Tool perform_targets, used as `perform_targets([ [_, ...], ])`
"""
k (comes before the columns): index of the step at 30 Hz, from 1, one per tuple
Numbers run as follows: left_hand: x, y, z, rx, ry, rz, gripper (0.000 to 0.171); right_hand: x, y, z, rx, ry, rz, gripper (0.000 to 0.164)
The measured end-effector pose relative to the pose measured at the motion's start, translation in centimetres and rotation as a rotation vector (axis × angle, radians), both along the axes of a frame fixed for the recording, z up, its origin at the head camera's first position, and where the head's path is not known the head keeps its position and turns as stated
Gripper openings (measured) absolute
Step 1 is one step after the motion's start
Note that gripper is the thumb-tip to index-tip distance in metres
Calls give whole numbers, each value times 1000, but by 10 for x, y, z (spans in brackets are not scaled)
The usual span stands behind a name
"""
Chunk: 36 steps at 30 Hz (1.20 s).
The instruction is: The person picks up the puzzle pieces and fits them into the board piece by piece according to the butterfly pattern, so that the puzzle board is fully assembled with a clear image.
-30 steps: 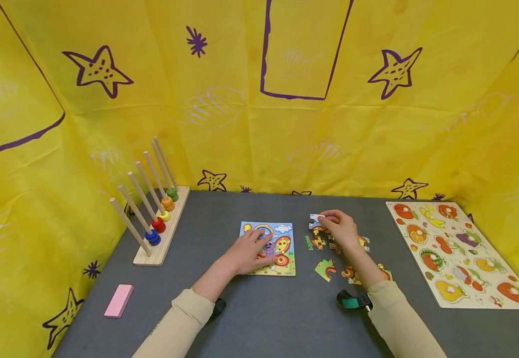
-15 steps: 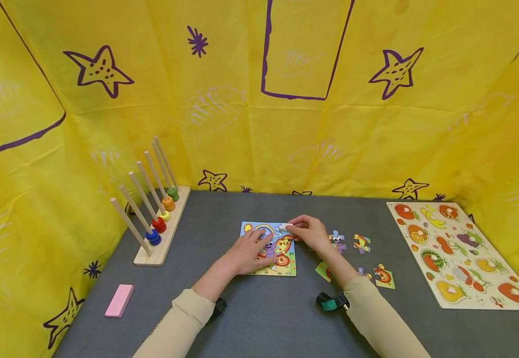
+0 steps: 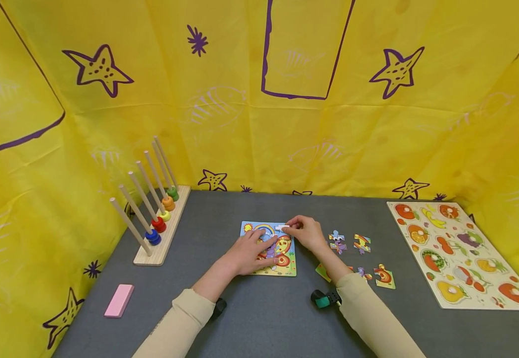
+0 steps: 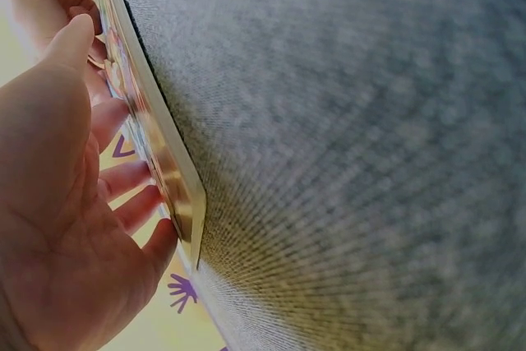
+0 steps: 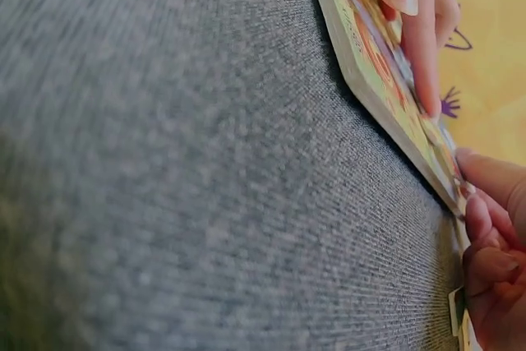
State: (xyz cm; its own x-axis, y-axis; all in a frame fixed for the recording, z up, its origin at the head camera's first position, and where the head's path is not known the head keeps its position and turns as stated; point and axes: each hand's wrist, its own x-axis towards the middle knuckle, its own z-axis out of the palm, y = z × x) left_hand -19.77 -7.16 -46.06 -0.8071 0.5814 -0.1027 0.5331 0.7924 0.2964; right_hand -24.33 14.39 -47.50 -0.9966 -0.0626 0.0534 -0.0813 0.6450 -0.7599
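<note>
A square puzzle board [image 3: 288, 268] with a butterfly, sun and rainbow picture lies on the dark table. My left hand [image 3: 248, 252] rests on it with fingers spread; in the left wrist view its fingertips touch the board's face. At the upper right corner of the board, my right hand [image 3: 306, 233] pinches a puzzle piece [image 3: 281, 227] showing white cloud and sky, partly hidden by the fingertips. Right of the board lie several loose pieces, among them a purple one [image 3: 337, 241], a yellow one [image 3: 362, 243] and one with a red swirl [image 3: 384, 276].
On the left stands a wooden peg stand [image 3: 170, 231] with coloured rings. A pink block [image 3: 119, 300] lies in front of it. A fruit peg board [image 3: 463, 253] is at the right. Yellow patterned cloth [image 3: 241, 149] hangs behind.
My right hand has carried the cloud piece left from among the loose pieces to the board's upper right corner. My left hand has stayed on the board, its fingers shifting slightly.
</note>
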Motion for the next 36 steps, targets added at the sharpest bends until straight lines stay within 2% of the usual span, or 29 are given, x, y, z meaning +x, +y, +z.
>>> perform_targets([
  [12,1,2,3,-5,-19,8,67,0,-4,-4,45,1,-31,23],
  [18,2,3,4,-12,-16,19,66,2,-8,-4,92,46,-33,17],
  [23,2,3,4,-11,-15,16,66,2,-9,-4,127,45,-2,11],
  [30,-1,2,-2,-21,1,9,65,1,-3,-2,109,27,120,12],
  [36,-2,2,-3,-32,20,9,64,4,-5,-1,146,43,120,13],
])
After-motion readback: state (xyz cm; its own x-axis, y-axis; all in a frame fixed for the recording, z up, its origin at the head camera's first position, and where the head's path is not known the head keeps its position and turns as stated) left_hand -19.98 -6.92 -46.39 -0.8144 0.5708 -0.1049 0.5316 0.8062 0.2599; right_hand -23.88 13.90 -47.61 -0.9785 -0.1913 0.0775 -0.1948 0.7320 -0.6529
